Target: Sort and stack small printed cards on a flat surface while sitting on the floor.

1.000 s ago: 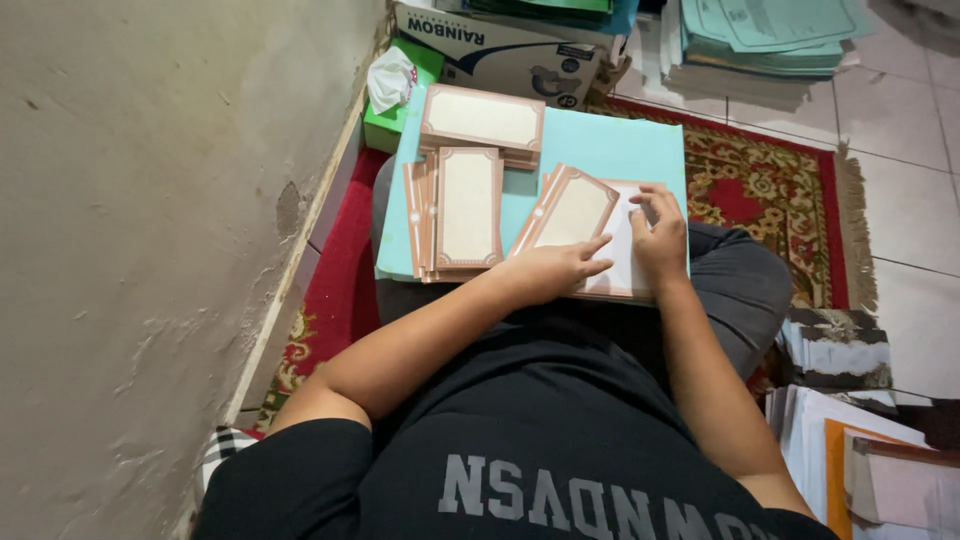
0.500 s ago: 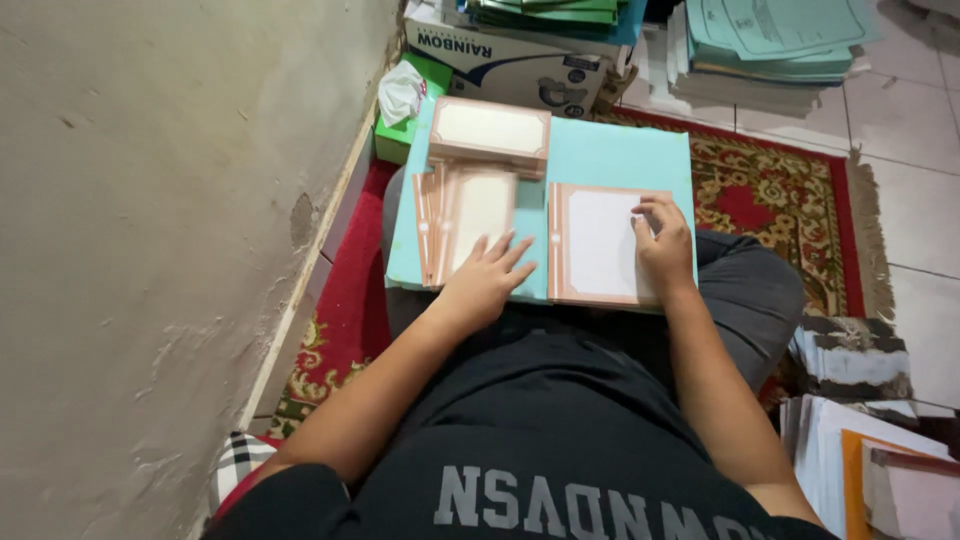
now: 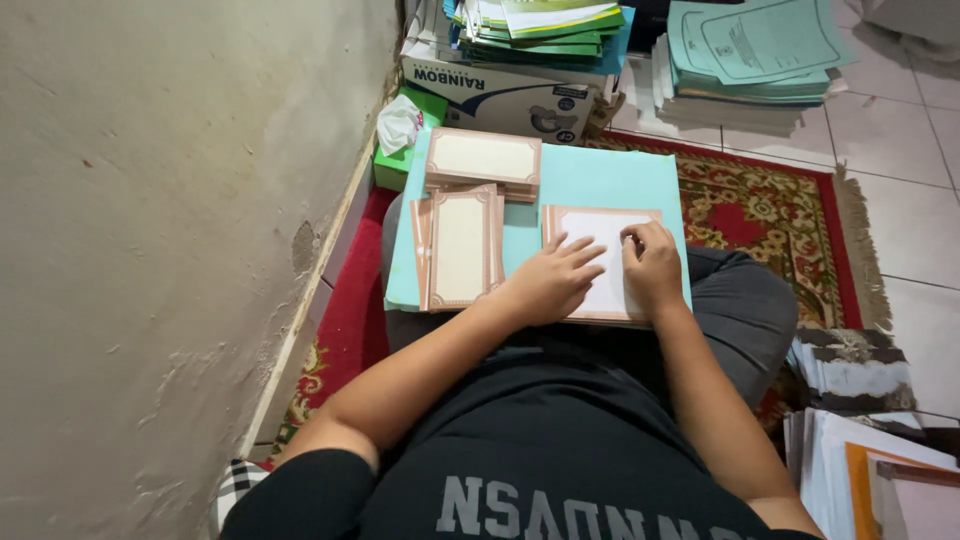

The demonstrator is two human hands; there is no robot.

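A light blue board (image 3: 590, 180) lies across my lap. On it rest three lots of cream cards with brown ornate borders: a stack (image 3: 483, 160) at the far left, a fanned upright stack (image 3: 460, 248) at the near left, and a single sheet (image 3: 598, 232) at the right. My left hand (image 3: 548, 282) lies flat on the left part of that sheet, fingers spread. My right hand (image 3: 655, 268) presses on its right part, fingertips curled at the upper edge. Neither hand lifts anything.
A grey wall (image 3: 170, 230) runs along the left. A red patterned rug (image 3: 770, 215) is under me. A green tissue box (image 3: 400, 135), a white carton (image 3: 500, 95), piles of green folders (image 3: 750, 50) and paper stacks (image 3: 860, 430) surround my legs.
My left hand moved from the fanned stack at the left onto the single sheet at the right. The sheet, tilted a second ago, now lies flat under both hands.
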